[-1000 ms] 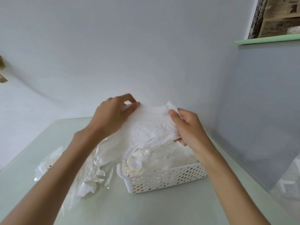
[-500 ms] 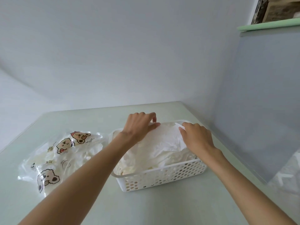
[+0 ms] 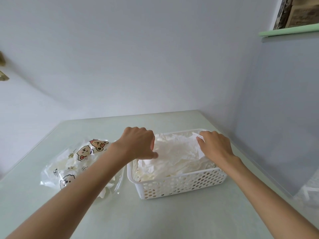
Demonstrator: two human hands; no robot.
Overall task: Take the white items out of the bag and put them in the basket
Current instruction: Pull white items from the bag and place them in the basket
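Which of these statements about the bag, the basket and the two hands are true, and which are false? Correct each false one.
1. The basket stands to the right of the bag. True.
2. The basket is empty. False: white sheets fill it.
3. Both hands are at the top sheet in the basket. True: the left hand holds its left edge, the right hand its right edge.
4. The bag is plain black. False: it is clear plastic printed with cartoon bears.
5. White items can be seen inside the bag. True.
6. The basket has solid walls. False: its walls are full of holes.
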